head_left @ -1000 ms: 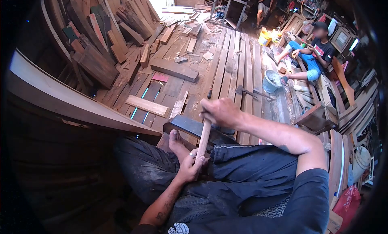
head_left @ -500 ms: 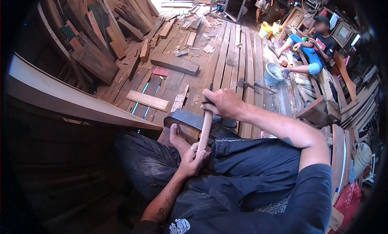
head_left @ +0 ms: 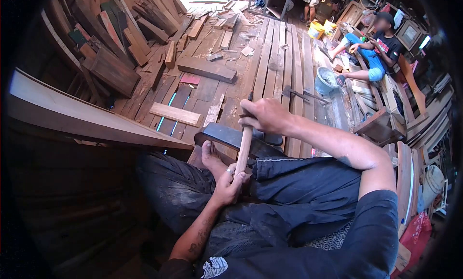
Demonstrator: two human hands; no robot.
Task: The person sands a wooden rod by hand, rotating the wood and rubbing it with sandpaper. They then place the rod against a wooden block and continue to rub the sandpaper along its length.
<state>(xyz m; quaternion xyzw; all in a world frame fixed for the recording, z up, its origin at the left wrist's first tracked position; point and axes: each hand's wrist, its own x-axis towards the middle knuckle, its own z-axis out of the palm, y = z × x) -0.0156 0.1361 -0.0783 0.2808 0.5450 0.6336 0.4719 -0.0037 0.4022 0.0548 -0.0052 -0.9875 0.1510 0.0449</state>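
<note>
A pale wooden stick (head_left: 244, 148) slants up from my lap between my two hands. My left hand (head_left: 227, 186), with a ring on one finger, is closed around its lower end. Near the upper end my right hand (head_left: 266, 116) wraps its fingers over the stick. A thin dark tip (head_left: 250, 95) pokes out above that hand, and a small dark brown edge shows between the fingers; what it is I cannot make out. Beyond my bare foot (head_left: 209, 154) lies a dark, smooth block (head_left: 219, 135), partly hidden by the stick.
A short plank (head_left: 175, 114) and a thick beam (head_left: 207, 70) lie on the slatted floor ahead. Hatchet-like tools (head_left: 288, 92) rest near a grey bucket (head_left: 326, 80). Stacked boards (head_left: 113, 71) lean at left. A seated person (head_left: 381, 50) is at right; another stands behind.
The view has tipped slightly, so the scene sits a little higher. Both hands keep their hold on the stick. Less of the dark brown edge shows at my right fingers.
</note>
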